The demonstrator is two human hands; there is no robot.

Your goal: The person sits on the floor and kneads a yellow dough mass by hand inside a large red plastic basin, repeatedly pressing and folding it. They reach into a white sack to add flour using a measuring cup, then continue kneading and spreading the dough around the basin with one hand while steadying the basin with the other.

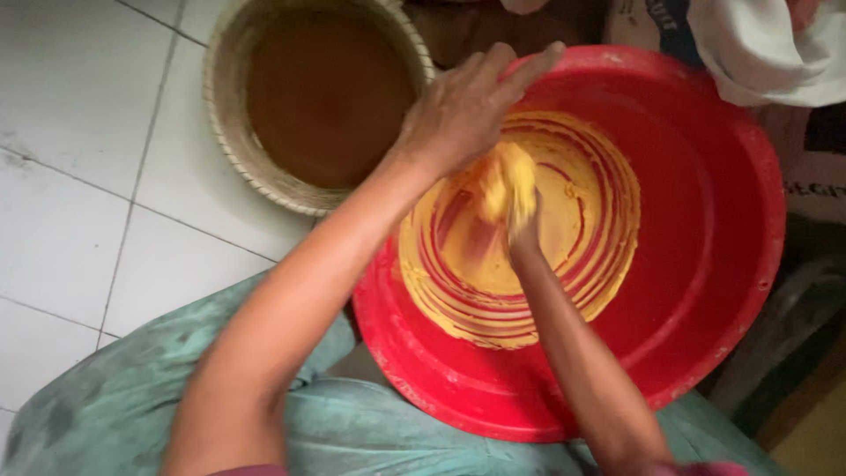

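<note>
Batter: yellow paste [515, 291], smeared in rings over the floor of the red basin [705, 264]; a thick clump of it sits on the right hand.
Right hand: [509, 196] down in the middle of the basin, fingers coated in yellow and blurred; looks closed around a lump of paste, exact finger spread cannot be told.
Left hand: [467, 110] palm down, fingers fairly spread, lying on the far-left rim of the basin; grips nothing but the rim itself.
Key relation: paste lies directly under and around the right hand, below and to the right of the left hand; right hand is the nearer one, already in contact. Smear rings are circular, no clear long axis.
Basin position: tilted toward the person, near edge resting against the lap in green cloth [132, 397].
Nearby: woven basket [231, 115] with brown inside, just beyond the left hand, touching or almost touching the basin; white tiled floor [79, 176] at left; white cloth [767, 53] at top right.
Hidden: right fingertips under paste; left palm contact; basket top edge and white cloth cut off by frame; dark clutter at right unreadable.
</note>
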